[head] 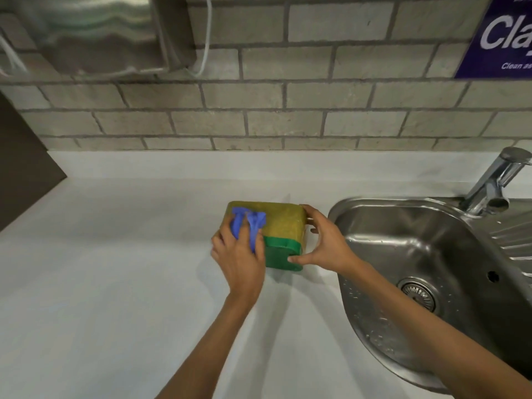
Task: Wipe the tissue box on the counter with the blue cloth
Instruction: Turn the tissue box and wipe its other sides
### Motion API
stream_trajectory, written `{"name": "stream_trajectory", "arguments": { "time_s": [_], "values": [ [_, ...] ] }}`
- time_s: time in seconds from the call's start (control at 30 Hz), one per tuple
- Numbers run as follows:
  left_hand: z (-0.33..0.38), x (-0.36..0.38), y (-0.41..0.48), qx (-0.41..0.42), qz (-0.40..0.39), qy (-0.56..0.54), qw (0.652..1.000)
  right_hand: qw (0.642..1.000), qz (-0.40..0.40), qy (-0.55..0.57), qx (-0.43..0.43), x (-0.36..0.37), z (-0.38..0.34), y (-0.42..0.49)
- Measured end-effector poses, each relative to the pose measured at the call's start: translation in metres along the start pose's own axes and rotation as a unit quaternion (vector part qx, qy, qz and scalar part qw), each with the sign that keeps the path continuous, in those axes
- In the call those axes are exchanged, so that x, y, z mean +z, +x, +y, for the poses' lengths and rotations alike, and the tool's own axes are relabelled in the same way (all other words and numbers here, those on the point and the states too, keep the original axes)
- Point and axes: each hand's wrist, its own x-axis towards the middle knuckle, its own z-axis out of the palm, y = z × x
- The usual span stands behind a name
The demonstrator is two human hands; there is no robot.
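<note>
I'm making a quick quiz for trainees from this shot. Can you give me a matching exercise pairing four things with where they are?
Things:
1. blue cloth
2. right hand
3. sink
4. purple sign

Places:
A. on the brick wall, upper right
B. bracing the tissue box's right side
C. under the left hand, on the box top
D. set in the counter, right of the box

Pairs: 1-C, 2-B, 3-D, 4-A

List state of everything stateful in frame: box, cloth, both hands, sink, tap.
tissue box: flat on the counter, beside the sink, held
blue cloth: bunched, pressed on the box top's left end
left hand: gripping the cloth
right hand: bracing the box's right end, thumb on the near side
sink: no standing water, droplets inside, drain open
tap: no water running
</note>
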Motion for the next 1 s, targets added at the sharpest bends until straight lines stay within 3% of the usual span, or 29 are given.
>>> {"name": "stream_trajectory", "arguments": {
  "time_s": [0.1,0.2,0.47,0.6,0.83,1.0],
  "values": [
    [0.023,0.006,-0.018,0.102,-0.028,0.023,0.994,1.0,0.007,-0.006,-0.005,0.002,-0.002,-0.001],
    [0.014,0.006,-0.02,0.143,-0.032,0.042,0.988,1.0,0.01,-0.008,-0.011,0.001,0.0,-0.003],
    [-0.013,-0.011,0.019,0.024,0.03,-0.031,0.999,0.999,0.016,-0.027,-0.01,0.004,-0.004,-0.001],
    [0.015,-0.016,0.003,0.165,0.008,-0.007,0.986,0.999,0.024,-0.027,-0.016,0.006,-0.011,-0.001],
    [-0.005,-0.01,-0.015,0.295,-0.041,0.044,0.954,0.999,0.006,-0.04,-0.023,0.003,-0.012,-0.005],
    [-0.037,-0.018,-0.01,0.237,-0.034,0.009,0.971,0.998,0.013,-0.053,-0.027,0.001,-0.014,-0.005]
  ]
}}
